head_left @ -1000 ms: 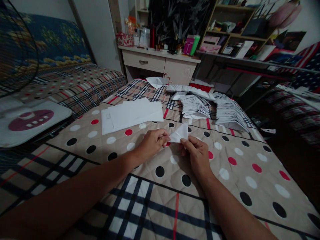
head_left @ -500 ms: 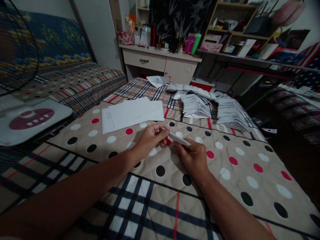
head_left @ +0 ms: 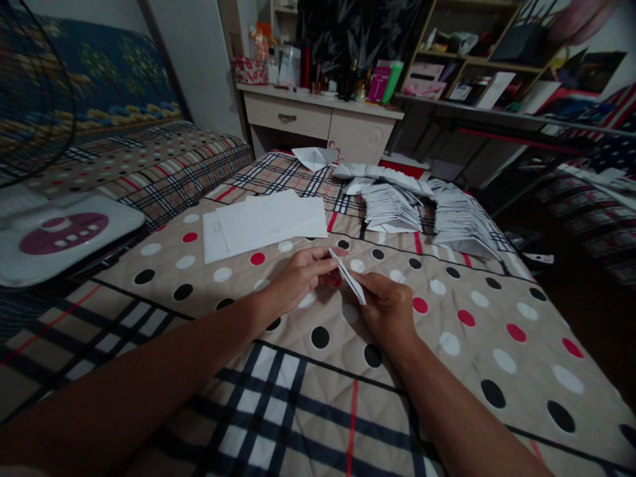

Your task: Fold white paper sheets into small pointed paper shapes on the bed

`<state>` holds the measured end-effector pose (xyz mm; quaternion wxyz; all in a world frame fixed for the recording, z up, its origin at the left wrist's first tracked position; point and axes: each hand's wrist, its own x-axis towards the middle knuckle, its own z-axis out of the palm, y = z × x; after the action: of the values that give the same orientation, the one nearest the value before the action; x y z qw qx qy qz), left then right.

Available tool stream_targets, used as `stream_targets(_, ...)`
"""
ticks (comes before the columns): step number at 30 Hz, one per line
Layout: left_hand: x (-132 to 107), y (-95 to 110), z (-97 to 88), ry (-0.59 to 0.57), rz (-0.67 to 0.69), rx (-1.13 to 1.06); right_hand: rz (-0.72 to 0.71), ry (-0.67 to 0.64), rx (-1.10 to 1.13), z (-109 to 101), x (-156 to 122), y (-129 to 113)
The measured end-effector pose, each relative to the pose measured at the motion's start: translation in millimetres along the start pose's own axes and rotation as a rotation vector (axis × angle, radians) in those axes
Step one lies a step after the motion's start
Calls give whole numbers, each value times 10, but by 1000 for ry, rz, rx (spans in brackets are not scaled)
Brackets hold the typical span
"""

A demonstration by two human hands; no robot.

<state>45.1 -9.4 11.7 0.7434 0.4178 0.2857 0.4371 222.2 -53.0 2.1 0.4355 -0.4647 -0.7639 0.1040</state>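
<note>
A small folded white paper piece (head_left: 348, 277) is held edge-on between both hands above the dotted quilt (head_left: 477, 344). My left hand (head_left: 303, 278) pinches its upper end with thumb and fingers. My right hand (head_left: 390, 311) is closed around its lower end. Flat white paper sheets (head_left: 263, 224) lie just beyond my left hand. Rows of folded white paper pieces (head_left: 422, 212) are stacked further back to the right.
A white fan base (head_left: 59, 235) with a maroon panel sits at the left, its wire cage above. One larger folded paper (head_left: 314, 158) lies at the bed's far end. A dresser (head_left: 322, 122) with bottles and cluttered shelves (head_left: 477, 73) stand behind.
The paper piece went from a flat triangle facing me to a narrow edge-on strip, turned and tilted between both hands. Both hands stayed nearly in place.
</note>
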Motion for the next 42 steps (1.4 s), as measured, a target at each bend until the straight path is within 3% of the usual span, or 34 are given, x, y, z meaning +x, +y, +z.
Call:
stream_targets(17, -47, 14, 28, -15, -63, 27, -106, 18, -309, 9, -18, -2)
stream_targets(25, -53, 28, 106, 52, -57, 113, -102, 10, -323, 16, -28, 6)
stream_targets(28, -28, -21, 91, 113, 31, 275, -77, -33, -216, 13, -27, -35)
stream_targets(35, 2, -63, 50, 269, 467, 929, 20, -167, -87, -62, 28, -146)
stream_targets(38, -16, -50, 63, 231, 603, 1091, 68, -168, -113, -49, 39, -159)
stream_targets(42, -45, -45, 71, 87, 634, 1146, 117, -120, -173, 4, 40, -171)
